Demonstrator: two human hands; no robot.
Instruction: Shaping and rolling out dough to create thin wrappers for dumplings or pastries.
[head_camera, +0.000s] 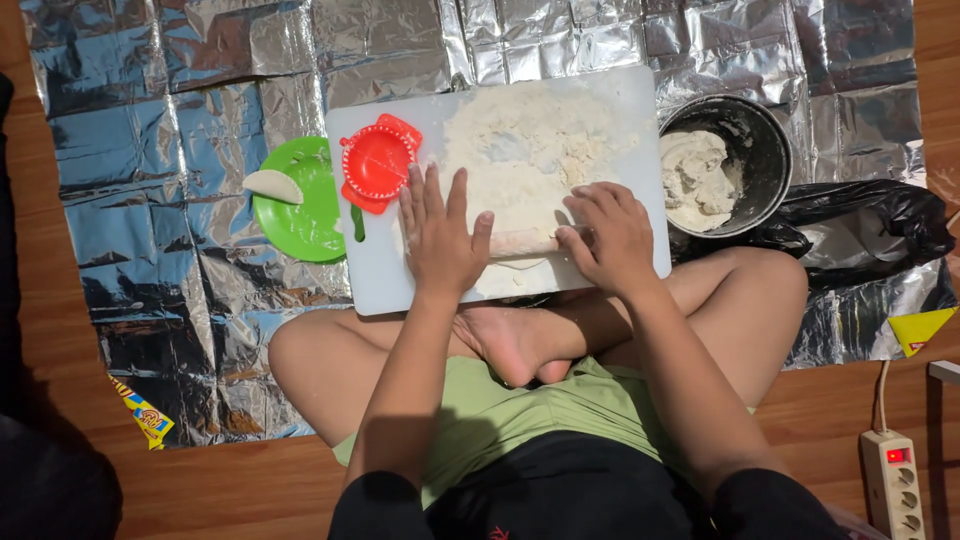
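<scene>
Your left hand (440, 235) lies flat, fingers spread, and your right hand (610, 235) curls over the rolling pin (525, 242), pressing dough (520, 160) on the white board (400, 280). You're mid-rolling, I judge; next calls for even pressure. The red dumpling press (377, 162) waits alongside.

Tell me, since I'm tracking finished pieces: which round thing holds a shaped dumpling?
The green plate, left of the white board, holds one folded dumpling. The red press looks empty; the black bowl holds only dough.
</scene>
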